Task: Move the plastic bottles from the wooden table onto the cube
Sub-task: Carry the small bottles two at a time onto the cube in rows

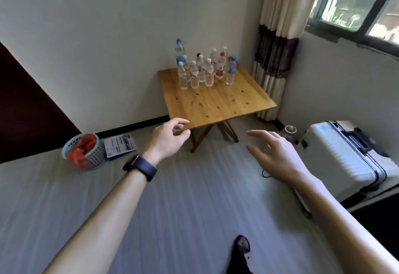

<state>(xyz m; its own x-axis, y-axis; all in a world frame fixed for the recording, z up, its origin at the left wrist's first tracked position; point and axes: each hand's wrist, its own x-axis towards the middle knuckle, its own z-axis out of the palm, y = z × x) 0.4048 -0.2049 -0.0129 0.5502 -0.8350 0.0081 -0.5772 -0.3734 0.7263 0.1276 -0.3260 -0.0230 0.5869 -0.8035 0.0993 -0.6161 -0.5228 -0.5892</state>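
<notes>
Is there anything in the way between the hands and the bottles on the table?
No, nothing visible. The left hand and right hand are both empty, in front of the wooden table. Only bare tabletop lies between its near edge and the bottles at the back. The cube is not in view.

Honey-brown knotted table [218, 101]; clear bottles [203, 70], red-labelled.

I get soft daylight from the blown-out dark-framed glass window [354, 3] upper right; edges bow, clear plastic bottles [209, 75] look smeary.
</notes>
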